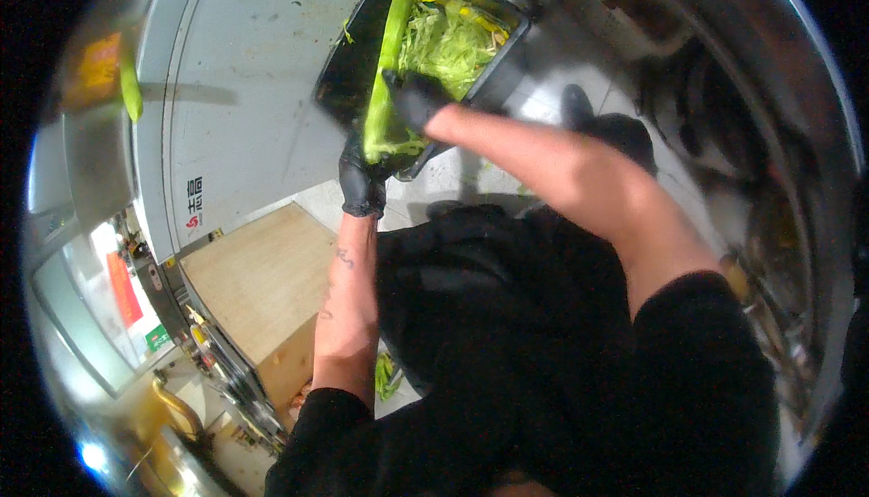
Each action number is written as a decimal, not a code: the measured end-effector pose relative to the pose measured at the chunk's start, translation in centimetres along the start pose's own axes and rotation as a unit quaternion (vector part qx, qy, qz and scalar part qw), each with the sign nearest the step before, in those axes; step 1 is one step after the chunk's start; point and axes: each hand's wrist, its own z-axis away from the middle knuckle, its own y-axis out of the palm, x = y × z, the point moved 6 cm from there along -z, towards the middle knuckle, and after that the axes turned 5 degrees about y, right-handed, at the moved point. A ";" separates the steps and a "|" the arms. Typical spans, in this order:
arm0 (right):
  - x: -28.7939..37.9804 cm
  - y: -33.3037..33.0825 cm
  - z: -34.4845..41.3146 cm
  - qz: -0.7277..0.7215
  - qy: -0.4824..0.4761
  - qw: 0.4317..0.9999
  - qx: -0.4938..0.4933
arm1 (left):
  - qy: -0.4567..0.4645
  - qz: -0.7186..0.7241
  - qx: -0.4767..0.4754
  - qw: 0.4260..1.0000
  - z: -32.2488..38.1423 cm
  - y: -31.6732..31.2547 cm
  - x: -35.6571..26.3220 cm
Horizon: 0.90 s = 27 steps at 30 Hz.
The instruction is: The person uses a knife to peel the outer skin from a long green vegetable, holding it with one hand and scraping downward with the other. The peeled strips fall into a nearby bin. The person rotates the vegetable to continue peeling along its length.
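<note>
A long peeled-looking green vegetable stem [397,15], perhaps celtuce, slants over a black plastic bin [499,52]. My left hand [363,178], in a black glove, grips the stem's lower end at the near corner of the bin. Against the stem's middle is my right hand [417,98], also black-gloved and blurred by motion. Its fingers are curled, and whether a tool sits in them is hidden. Pale green peelings [448,49] heap up in the bin, with some yellow bits among them. Thin shreds hang near the stem's lower end.
A grey-white appliance lid [251,56] bearing writing lies to the left, with another green stem [130,89] at its far edge. Nearer stands a cardboard box [258,273]. Green scraps [387,376] are low beside my left arm. Tiled floor [543,103] shows right of the bin.
</note>
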 end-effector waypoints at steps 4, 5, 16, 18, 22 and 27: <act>0.0 1.3 0.4 -0.087 0.040 0.995 0.025 | 0.087 -0.077 0.018 0.993 -0.2 -0.4 0.4; 0.4 3.1 1.8 -0.100 0.026 0.993 0.057 | 0.114 -0.109 0.018 0.987 -0.6 -0.7 0.3; 0.9 0.4 0.0 -0.012 -0.013 1.000 -0.012 | 0.084 -0.140 -0.016 0.986 -0.9 -0.5 1.0; 1.5 0.7 0.8 -0.017 -0.001 0.999 -0.029 | 0.161 -0.196 -0.013 0.967 -1.2 -0.2 0.5; 2.9 3.1 5.5 -0.063 -0.103 0.993 -0.017 | 0.141 -0.050 -0.008 0.989 -2.4 -0.9 1.1; 2.6 3.6 5.8 -0.075 -0.050 0.992 0.091 | 0.028 0.085 0.009 0.996 -2.1 -1.1 1.1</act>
